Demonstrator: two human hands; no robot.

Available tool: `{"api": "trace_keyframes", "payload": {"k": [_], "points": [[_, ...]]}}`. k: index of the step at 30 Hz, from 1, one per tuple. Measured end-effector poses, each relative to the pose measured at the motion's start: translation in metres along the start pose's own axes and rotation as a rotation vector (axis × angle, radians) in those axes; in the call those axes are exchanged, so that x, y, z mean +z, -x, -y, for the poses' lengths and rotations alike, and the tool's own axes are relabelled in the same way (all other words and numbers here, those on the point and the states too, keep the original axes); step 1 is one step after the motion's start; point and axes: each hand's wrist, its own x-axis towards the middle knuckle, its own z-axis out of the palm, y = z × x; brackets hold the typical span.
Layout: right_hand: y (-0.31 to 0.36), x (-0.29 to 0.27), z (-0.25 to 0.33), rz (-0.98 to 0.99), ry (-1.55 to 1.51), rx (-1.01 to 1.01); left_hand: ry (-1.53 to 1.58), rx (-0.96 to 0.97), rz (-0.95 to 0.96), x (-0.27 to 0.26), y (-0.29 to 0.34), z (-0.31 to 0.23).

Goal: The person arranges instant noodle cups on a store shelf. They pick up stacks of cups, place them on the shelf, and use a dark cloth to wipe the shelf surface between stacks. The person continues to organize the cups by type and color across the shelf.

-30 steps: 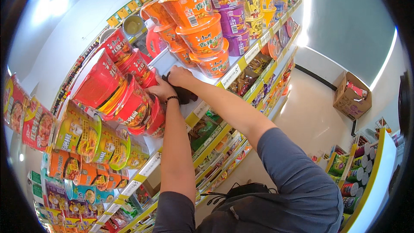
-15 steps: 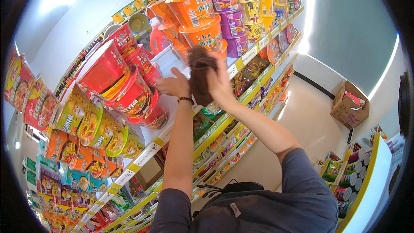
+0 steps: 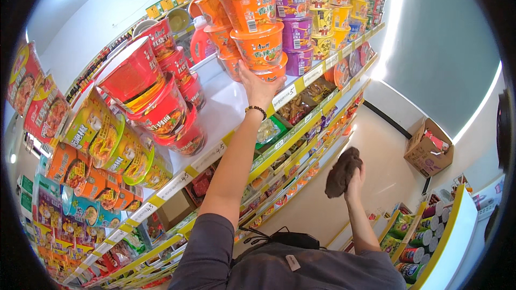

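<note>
My left hand (image 3: 259,87), with a dark bead bracelet at its wrist, grips the lowest tub of a stack of orange instant noodle tubs (image 3: 260,47) on the shelf. Its thumb and fingers spread round the front of that tub. My right hand (image 3: 355,183) hangs away from the shelf over the aisle, closed on a bunched dark brown cloth (image 3: 342,173). To the left of the orange stack, red instant noodle tubs (image 3: 164,115) stand in stacks. Purple tubs (image 3: 296,33) stand close on its right.
Bare white shelf surface (image 3: 220,110) lies between the red and orange stacks. Green and yellow noodle tubs (image 3: 115,145) lean out at the left. A pink jug (image 3: 199,40) stands behind. Packets fill the lower shelves. A cardboard box (image 3: 428,147) sits on the floor to the right.
My right hand has carried the brown cloth away from the shelf, down and right. My left hand has moved right and up onto the lowest orange tub.
</note>
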Motion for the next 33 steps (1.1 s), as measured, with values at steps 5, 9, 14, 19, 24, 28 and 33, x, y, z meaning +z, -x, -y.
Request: {"api": "trace_keyframes", "payload": {"k": [5,9,14,19,24,28,33], "points": [[0.02,-0.052,-0.011,-0.094,-0.022,0.021,0.043,-0.067,-0.066,0.001,0.0,-0.005],[0.038,-0.051,-0.007,-0.099,-0.018,0.031,0.073,-0.059,-0.089,0.0,0.0,-0.007],[0.054,-0.043,-0.011,-0.06,-0.067,0.105,0.051,-0.061,-0.102,-0.005,0.005,-0.008],[0.054,-0.046,-0.025,-0.007,-0.037,0.082,0.074,0.027,-0.165,-0.028,0.003,0.007],[0.046,-0.031,-0.02,0.011,0.043,0.034,0.109,0.014,-0.175,-0.072,0.016,-0.004],[0.034,-0.025,-0.037,0.106,0.071,0.022,-0.03,-0.033,-0.211,-0.102,0.027,0.003],[0.008,0.033,-0.011,0.194,0.039,-0.018,-0.037,-0.085,-0.192,-0.12,0.039,0.008]]}}
